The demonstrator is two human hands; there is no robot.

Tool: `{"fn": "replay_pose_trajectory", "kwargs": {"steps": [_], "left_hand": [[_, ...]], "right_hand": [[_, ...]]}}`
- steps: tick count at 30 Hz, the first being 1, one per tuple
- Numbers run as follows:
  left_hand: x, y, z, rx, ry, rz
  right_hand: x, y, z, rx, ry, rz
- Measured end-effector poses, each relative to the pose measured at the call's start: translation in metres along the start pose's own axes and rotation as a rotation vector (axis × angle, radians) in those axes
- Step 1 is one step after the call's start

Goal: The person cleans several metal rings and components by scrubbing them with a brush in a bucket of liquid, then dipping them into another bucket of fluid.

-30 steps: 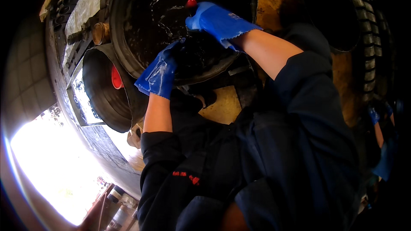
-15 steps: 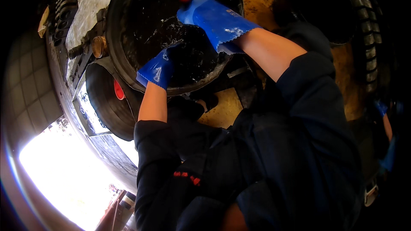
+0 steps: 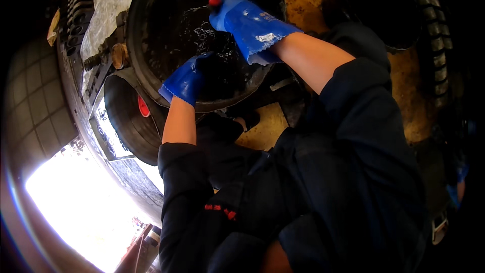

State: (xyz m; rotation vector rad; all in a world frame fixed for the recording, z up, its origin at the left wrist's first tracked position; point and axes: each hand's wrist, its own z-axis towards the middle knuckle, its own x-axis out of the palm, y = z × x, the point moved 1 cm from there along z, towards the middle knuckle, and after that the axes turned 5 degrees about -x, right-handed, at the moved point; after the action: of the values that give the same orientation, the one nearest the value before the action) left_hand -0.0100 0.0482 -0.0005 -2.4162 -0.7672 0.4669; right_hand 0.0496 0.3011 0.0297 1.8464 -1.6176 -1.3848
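Note:
A large round black tub [image 3: 135, 45] lies before me, its dark inside wet and glossy with whitish streaks that look like foam or water. My right hand [image 3: 226, 14], in a long blue rubber glove, is over the tub, closed round a handle. Only the handle's red rounded end [image 3: 214, 1] sticks out at the thumb side; what the handle belongs to is hidden. My left hand [image 3: 188, 78], in a matching blue glove, reaches over the tub's near rim. Its fingers fade into the dark inside and cannot be made out. White residue marks the right glove's cuff.
Left of the tub stands a dark round wheel-like part [image 3: 129, 121] with a red spot. A ribbed black coil [image 3: 78, 7] and a pale sheet [image 3: 108, 5] lie farther back. At the right are a yellowish-brown surface [image 3: 305, 0] and a chunky treaded band [image 3: 432, 25].
My right hand, with the red-ended handle, has shifted slightly left. My left hand stays nearly in place. The whitish streaks in the tub have changed shape.

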Motion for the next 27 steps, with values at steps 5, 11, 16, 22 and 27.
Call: {"fn": "replay_pose_trajectory", "kwargs": {"steps": [5, 11, 16, 22, 27], "left_hand": [[-0.011, 0.001, 0.016, -0.059, -0.304, 0.679], [0.075, -0.017, 0.039, -0.056, -0.452, 1.239], [-0.104, 0.08, 0.034, 0.071, -0.409, 0.679], [-0.021, 0.013, -0.059, 0.427, -0.229, -0.223], [-0.016, -0.006, -0.099, 0.37, -0.353, -0.141]], "right_hand": [[0.011, -0.011, 0.004, -0.024, -0.023, -0.098], [0.021, -0.111, 0.035, 0.191, 0.061, -0.268], [0.027, 0.0, -0.023, -0.192, 0.167, -0.421], [-0.009, 0.033, -0.039, -0.021, 0.055, 0.416], [0.051, 0.071, -0.048, -0.622, 0.268, 0.471]]}}
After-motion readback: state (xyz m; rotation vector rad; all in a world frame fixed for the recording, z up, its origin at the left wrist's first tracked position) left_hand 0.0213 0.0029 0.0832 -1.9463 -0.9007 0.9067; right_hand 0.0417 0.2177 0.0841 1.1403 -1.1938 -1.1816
